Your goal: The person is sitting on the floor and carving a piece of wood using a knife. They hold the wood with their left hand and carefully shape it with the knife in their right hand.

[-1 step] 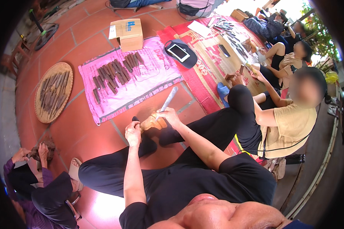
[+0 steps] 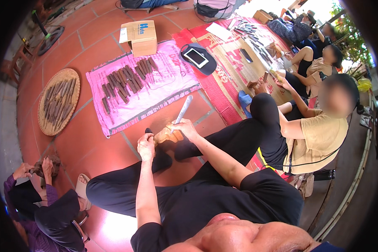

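My left hand is closed at the left end of a light brown, notched wooden piece, held low in front of my crossed legs. A long pale grey tool, slim like a carving chisel, is gripped in my right hand. It stands tilted, its upper end leaning away and to the right. The tool's lower end meets the wood beside my right fingers; its tip is too small to make out.
Beyond my hands lies a pink sheet with dark stick-like tools and a cardboard box. A round woven tray holds more at left. A cap bears a phone. People sit close at right and lower left.
The upper end of the grey tool has tipped slightly to the left. Both hands and the wooden piece look the same.
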The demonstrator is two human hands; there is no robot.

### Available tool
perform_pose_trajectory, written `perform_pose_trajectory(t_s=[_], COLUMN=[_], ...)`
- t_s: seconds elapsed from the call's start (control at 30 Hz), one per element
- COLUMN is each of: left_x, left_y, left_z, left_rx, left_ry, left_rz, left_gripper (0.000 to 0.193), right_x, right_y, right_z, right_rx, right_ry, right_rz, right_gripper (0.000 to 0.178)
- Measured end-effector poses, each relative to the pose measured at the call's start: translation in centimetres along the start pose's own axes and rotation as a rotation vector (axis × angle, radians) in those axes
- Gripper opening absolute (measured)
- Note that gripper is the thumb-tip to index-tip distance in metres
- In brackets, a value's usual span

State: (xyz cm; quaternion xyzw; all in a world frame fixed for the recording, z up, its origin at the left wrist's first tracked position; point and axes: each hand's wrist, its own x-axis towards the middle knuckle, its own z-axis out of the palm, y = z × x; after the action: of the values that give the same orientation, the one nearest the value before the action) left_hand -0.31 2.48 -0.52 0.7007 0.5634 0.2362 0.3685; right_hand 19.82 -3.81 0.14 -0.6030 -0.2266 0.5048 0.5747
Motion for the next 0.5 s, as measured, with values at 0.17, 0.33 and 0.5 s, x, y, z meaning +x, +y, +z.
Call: perform_pose_trajectory(t_s=[0.17,0.33,0.5], left_x=[0.02,0.05,-0.01], left_y=[-0.14,0.09,0.03], left_z=[0.22,0.19,-0.08], left_rx=[0.029,0.0,0.013], left_ry=[0.016,0.004,-0.013], left_rz=[0.027,0.003,-0.04], left_gripper=[0.013,0.013,0.012], right_x=[0.12,-0.05,-0.02], right_y=[-0.25,0.18,0.1], right_z=[-0.37,-0.57,-0.67], right_rx=[0.044,0.023,0.108], right_ry=[0.111,0.028,0.08], right_rz=[0.05,-0.011,0.026], right_gripper=[0.008,0.01,0.008])
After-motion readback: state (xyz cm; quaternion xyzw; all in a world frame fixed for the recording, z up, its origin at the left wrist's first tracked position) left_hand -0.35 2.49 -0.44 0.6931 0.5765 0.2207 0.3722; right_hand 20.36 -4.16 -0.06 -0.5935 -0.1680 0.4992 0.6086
